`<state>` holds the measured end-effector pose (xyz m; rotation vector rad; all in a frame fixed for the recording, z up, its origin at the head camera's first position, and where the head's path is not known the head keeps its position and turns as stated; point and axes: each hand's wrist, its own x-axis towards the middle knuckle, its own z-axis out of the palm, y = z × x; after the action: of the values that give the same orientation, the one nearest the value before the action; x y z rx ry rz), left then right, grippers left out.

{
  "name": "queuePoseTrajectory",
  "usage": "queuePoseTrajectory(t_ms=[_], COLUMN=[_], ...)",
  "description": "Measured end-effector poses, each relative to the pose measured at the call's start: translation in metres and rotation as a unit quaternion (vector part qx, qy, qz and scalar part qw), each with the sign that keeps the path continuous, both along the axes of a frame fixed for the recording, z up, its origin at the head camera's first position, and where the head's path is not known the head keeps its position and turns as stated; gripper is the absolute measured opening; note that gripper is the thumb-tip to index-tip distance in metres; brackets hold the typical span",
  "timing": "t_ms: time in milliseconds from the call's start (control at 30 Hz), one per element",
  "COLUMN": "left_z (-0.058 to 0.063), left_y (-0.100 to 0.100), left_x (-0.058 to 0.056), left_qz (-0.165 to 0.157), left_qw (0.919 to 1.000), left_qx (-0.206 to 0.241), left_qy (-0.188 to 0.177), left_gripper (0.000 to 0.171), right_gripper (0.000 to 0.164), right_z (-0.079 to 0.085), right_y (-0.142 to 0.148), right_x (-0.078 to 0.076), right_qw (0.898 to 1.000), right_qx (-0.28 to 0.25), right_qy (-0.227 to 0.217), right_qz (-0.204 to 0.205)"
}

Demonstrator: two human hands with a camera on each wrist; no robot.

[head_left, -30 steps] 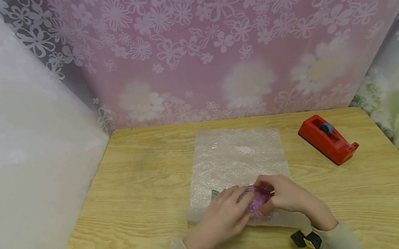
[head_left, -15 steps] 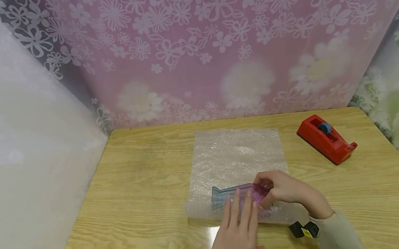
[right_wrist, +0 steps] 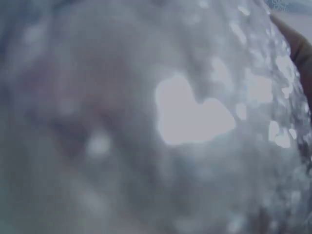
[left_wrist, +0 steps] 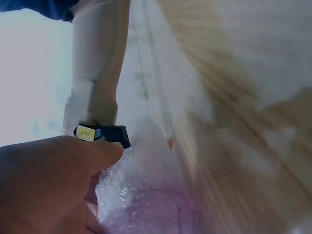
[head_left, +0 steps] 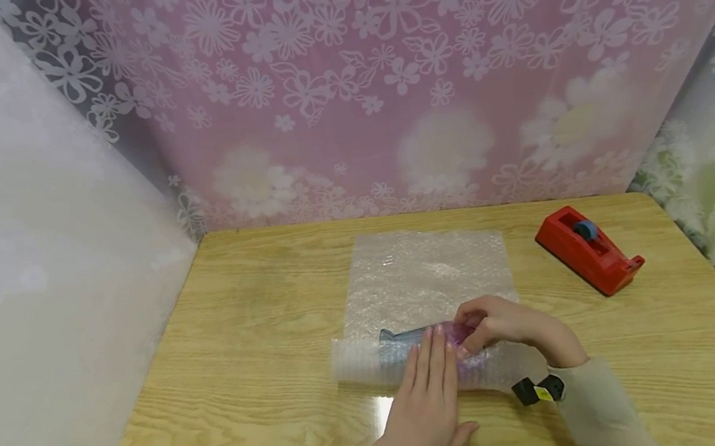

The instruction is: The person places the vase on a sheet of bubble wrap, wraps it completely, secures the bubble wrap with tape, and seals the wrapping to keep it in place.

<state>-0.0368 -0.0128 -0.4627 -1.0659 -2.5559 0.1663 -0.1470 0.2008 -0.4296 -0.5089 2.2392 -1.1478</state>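
A blue-to-purple clear vase (head_left: 395, 350) lies on its side across the near part of a bubble wrap sheet (head_left: 427, 266). The sheet's near edge is folded up over the vase. My left hand (head_left: 415, 413) presses on that fold with straight fingers, thumb out to the side. At the purple end, my right hand (head_left: 505, 324) grips the vase with curled fingers and thumb. The left wrist view has purple showing through bubble wrap (left_wrist: 146, 195) beside the left hand (left_wrist: 53, 175). Blurred, shiny bubble wrap (right_wrist: 219, 165) fills most of the right wrist view.
A red tape dispenser (head_left: 589, 249) with a blue roll stands at the right of the wooden table (head_left: 256, 313). Behind the table hangs a pink floral curtain (head_left: 331, 95). Pale cloth walls (head_left: 45, 299) flank both sides.
My left hand has come off the vase's top and now lies flat-fingered from the near side. The wrap's near edge has risen over the vase, which has shifted slightly away.
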Motion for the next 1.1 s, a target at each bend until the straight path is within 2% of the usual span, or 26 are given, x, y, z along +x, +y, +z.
queuePoseTrajectory(t_ms=[133, 367, 533, 733, 900, 1100], left_z=[0.0, -0.001, -0.003, -0.006, -0.01, -0.014], left_y=[0.003, 0.009, 0.015, 0.021, 0.027, 0.033], left_x=[-0.006, -0.016, -0.023, -0.03, -0.037, -0.045], left_qz=[0.005, 0.016, 0.034, 0.044, 0.05, 0.056], left_qw=[1.0, 0.9998, 0.9993, 0.999, 0.9984, 0.9953], left_qx=[-0.003, 0.0, 0.01, 0.001, -0.008, 0.006], left_qy=[-0.004, -0.007, -0.008, -0.002, 0.025, 0.078], left_gripper=[0.106, 0.111, 0.116, 0.122, 0.119, 0.1], right_gripper=[0.037, 0.039, 0.039, 0.043, 0.046, 0.05], right_z=[-0.002, -0.006, -0.006, -0.007, -0.009, -0.007], right_y=[0.002, 0.004, 0.005, 0.011, 0.016, 0.019], right_x=[-0.006, -0.011, -0.013, -0.016, -0.019, -0.022], right_qw=[0.999, 0.997, 0.997, 0.996, 0.995, 0.995], right_qx=[-0.002, -0.012, -0.029, -0.04, -0.047, -0.039], right_qy=[-0.034, -0.071, -0.077, -0.071, -0.073, -0.063], right_qz=[0.0, 0.002, 0.01, 0.024, 0.044, 0.069])
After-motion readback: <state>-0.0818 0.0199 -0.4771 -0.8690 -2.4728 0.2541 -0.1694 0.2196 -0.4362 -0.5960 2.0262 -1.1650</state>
